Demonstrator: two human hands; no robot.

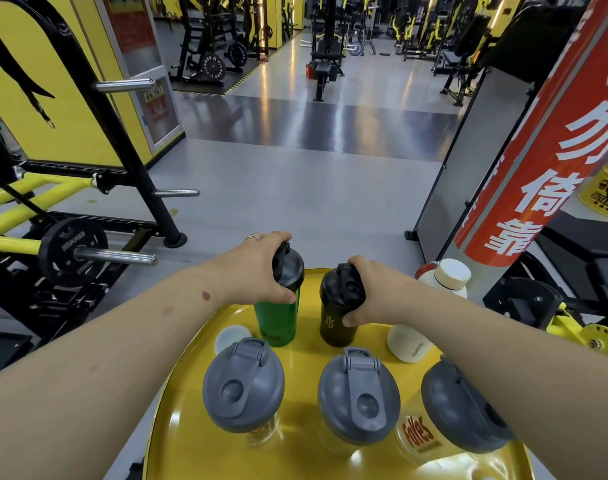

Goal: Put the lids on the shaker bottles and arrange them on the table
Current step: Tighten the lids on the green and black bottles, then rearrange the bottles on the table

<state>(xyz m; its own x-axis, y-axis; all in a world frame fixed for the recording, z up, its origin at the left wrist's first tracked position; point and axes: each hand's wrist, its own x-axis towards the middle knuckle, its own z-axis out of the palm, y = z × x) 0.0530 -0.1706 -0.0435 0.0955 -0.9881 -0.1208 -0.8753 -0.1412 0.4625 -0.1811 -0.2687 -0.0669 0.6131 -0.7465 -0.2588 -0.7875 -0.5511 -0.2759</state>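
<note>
Left hand [261, 268] gripped green shaker's black lid [288, 270]; right hand [373, 292] gripped black shaker's lid [342, 289]; both upright on yellow bench [178, 427].

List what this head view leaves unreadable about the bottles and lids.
- Black bottle lid: right hand covers its rim, so the seating can't be judged.
- Green bottle: left hand hides its top edge.
- Rightmost grey-lidded shaker: right forearm crosses it.
- White bottle: forearm hides its upper part.

5 shaker bottles [277, 317], 2 white bottles [409, 342].
</note>
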